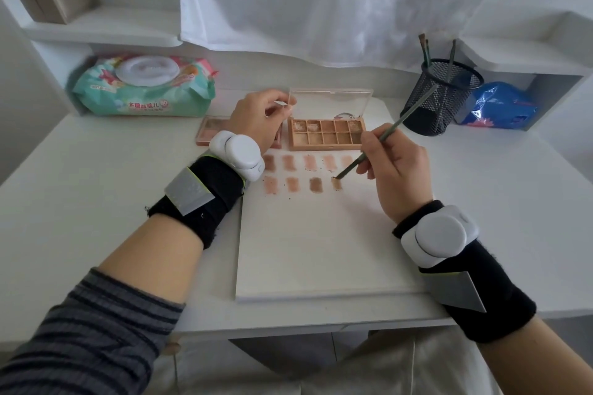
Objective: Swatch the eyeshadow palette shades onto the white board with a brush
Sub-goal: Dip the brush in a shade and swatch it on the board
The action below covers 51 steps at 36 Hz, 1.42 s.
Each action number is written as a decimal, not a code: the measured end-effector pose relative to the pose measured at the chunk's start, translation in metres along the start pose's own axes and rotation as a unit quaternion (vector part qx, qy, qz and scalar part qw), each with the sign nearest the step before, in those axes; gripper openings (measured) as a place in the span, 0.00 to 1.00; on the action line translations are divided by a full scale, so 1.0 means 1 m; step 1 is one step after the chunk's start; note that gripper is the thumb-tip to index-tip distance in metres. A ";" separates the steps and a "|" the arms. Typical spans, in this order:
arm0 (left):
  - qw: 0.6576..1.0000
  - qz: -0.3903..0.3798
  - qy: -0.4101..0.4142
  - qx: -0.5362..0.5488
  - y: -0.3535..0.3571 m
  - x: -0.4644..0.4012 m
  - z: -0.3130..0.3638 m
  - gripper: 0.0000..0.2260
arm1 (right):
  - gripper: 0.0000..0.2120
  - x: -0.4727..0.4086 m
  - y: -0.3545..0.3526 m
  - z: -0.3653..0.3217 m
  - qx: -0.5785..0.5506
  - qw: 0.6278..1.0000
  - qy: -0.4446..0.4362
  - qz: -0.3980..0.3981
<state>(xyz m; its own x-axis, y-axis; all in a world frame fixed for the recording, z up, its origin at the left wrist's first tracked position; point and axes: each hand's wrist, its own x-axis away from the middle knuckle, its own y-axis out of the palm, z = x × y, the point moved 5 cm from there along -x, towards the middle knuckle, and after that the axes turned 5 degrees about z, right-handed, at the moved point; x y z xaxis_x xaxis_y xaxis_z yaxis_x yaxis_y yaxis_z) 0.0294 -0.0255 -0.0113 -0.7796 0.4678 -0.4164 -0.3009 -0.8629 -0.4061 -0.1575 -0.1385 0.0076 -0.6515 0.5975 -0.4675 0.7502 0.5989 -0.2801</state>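
Striped sleeve [96, 324] fills the lower left of the frame, and both forearms wear black wrist straps with white pods. Between them lies the white board [321, 250] on the counter [112, 196], its near half bare. Across its upper part run two rows of swatches [309, 162], pinks and browns, five above and four below.

Right hand [396, 170], right of centre, pinches a thin green brush [369, 151] in curled fingers; the bristle tip touches the last swatch of the lower row. Left hand [260, 122], upper centre, pinches the left edge of the clear lid [330, 102] of the palette [327, 135], which sits open at the board's far end. A second, pink palette [211, 131] lies partly hidden behind that wrist.

Upper left sits a pack of wipes [144, 90]. Upper right stands a black mesh cup [439, 96] holding more brushes, with a blue bag [500, 106] beside it. White cloth [321, 0] hangs at the back.
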 end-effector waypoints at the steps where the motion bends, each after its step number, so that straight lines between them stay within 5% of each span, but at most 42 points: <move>1: 1.000 0.000 0.000 0.001 0.000 0.000 -0.001 0.05 | 0.07 0.000 0.001 0.000 -0.001 1.000 0.000 -0.003; 51: 1.000 0.006 -0.004 -0.014 -0.001 -0.001 -0.004 0.05 | 0.08 0.002 0.005 -0.001 0.010 1.000 0.003 -0.028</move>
<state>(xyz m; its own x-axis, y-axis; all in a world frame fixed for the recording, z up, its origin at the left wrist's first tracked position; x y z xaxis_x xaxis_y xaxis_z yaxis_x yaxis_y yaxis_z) 0.0320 -0.0244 -0.0136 -0.7869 0.4568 -0.4150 -0.2773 -0.8624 -0.4235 -0.1551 -0.1337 0.0066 -0.6935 0.5662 -0.4455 0.7143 0.6213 -0.3223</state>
